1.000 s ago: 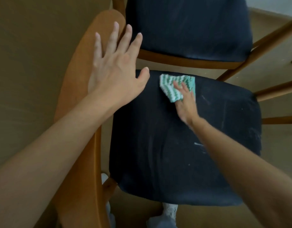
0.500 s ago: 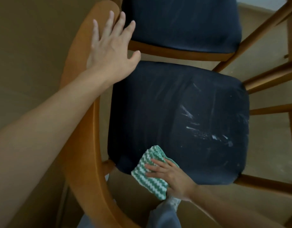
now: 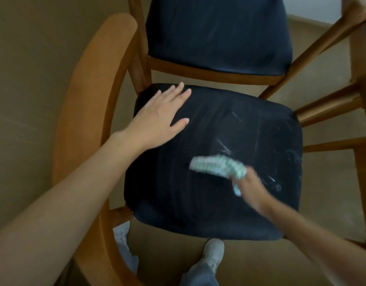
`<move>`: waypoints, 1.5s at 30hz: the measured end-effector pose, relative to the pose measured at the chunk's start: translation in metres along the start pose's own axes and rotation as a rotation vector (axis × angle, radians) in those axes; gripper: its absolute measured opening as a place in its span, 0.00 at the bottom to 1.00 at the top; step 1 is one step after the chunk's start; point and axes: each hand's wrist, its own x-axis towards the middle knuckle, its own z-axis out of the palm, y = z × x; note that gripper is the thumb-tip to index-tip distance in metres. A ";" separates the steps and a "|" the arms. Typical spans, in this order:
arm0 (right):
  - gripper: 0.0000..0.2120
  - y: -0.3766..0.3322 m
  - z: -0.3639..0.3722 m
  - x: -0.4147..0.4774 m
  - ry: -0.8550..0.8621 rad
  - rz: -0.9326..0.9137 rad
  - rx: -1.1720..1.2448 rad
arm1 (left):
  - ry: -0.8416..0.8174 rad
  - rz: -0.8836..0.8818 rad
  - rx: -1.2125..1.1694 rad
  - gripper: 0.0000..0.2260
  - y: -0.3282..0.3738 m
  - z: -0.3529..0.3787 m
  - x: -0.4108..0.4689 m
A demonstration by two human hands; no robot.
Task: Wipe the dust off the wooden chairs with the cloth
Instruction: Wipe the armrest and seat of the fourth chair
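Right, status: a person stands over a wooden chair with a dark navy padded seat (image 3: 198, 207), with its curved orange-brown wooden backrest (image 3: 95, 104) on the left side of the view. The left hand (image 3: 161, 118) lies flat on the far-left corner of that seat, fingers straight and together, thumb out to the side, holding nothing. The right hand (image 3: 250, 186) is over the right half of the seat, heavily motion-blurred. The green-and-white striped cloth (image 3: 215, 165) sits at its fingertips, stretched out to the left of the hand above the seat's middle, with a small bit of it showing under the hand. The hand touches the cloth, but I cannot tell whether the fingers are curled round it or pressing it flat; too much blur. I also cannot tell if the cloth is touching the padding. White dust streaks (image 3: 223, 148) mark the seat just beyond the cloth and out toward the right edge. A second wooden chair with the same navy padding (image 3: 215, 38) stands directly behind the first, its front rail near the first seat's far edge. Brown wooden rungs (image 3: 326, 108) cross at the right. A pale grey shoe (image 3: 214, 249) is on the beige floor (image 3: 330, 193) just below the seat's near edge.
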 end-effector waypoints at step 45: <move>0.20 0.082 0.074 -0.056 -0.756 -0.932 -1.248 | 0.107 -0.240 0.139 0.29 -0.010 0.000 0.014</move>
